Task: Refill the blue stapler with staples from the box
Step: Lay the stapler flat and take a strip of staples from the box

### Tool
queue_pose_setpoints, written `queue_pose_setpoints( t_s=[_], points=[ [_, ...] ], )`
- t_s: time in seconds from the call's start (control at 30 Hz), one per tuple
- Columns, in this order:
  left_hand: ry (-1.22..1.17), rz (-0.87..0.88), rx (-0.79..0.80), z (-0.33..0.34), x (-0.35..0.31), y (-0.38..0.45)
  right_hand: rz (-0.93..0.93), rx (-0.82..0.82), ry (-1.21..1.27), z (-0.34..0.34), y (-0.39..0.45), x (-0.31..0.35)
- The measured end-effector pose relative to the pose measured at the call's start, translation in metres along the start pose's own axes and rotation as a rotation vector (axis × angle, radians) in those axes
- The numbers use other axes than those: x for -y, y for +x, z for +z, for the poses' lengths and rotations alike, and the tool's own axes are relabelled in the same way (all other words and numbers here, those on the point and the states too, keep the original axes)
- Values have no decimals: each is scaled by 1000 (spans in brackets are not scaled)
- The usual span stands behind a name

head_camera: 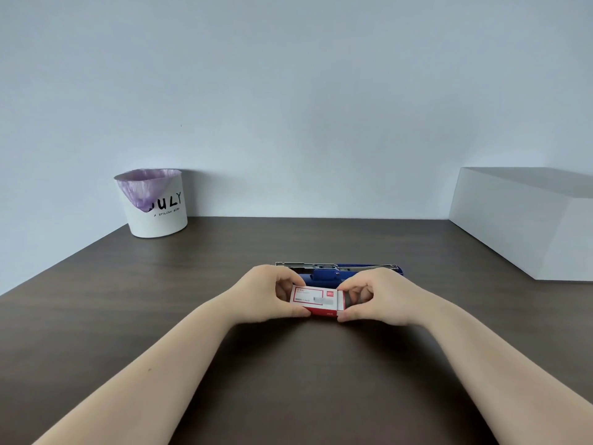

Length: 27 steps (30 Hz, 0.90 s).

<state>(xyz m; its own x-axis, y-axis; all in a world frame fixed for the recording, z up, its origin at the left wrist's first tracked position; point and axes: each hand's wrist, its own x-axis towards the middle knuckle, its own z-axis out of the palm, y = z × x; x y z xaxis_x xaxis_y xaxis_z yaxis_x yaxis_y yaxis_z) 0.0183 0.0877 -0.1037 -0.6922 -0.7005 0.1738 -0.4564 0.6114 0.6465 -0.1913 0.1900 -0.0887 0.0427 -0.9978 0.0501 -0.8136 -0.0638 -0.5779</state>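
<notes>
A small red and white staple box [313, 300] is held just above the dark table, between both hands. My left hand [268, 293] grips its left end. My right hand [378, 298] pinches the inner tray [348, 300], which sticks out a little from the box's right end. Right behind the hands lies the blue stapler [324, 275], opened flat, with its metal staple rail [337, 266] exposed along the far side. My hands hide part of the stapler.
A white bin [157, 203] with a purple liner stands at the back left by the wall. A large white block [526, 220] sits at the right. The dark wooden table [192, 284] runs to the wall.
</notes>
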Motion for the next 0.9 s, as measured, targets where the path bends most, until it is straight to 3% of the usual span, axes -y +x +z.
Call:
queue_pose_setpoints(
  t_s=[0.27,0.53,0.7,0.9],
  points=[
    [123,80,-76,-10,4,-1,6,-60,25,-2,1,-10],
    [39,66,-57,-8,9,-1,42,-63,-22,-11,-2,-17],
    [11,58,-52,-7,8,-2,-72,-252,-71,-9,0,-4],
    [-11,55,-42,-8,6,-3,-184,-130,-291,0,3,8]
  ],
)
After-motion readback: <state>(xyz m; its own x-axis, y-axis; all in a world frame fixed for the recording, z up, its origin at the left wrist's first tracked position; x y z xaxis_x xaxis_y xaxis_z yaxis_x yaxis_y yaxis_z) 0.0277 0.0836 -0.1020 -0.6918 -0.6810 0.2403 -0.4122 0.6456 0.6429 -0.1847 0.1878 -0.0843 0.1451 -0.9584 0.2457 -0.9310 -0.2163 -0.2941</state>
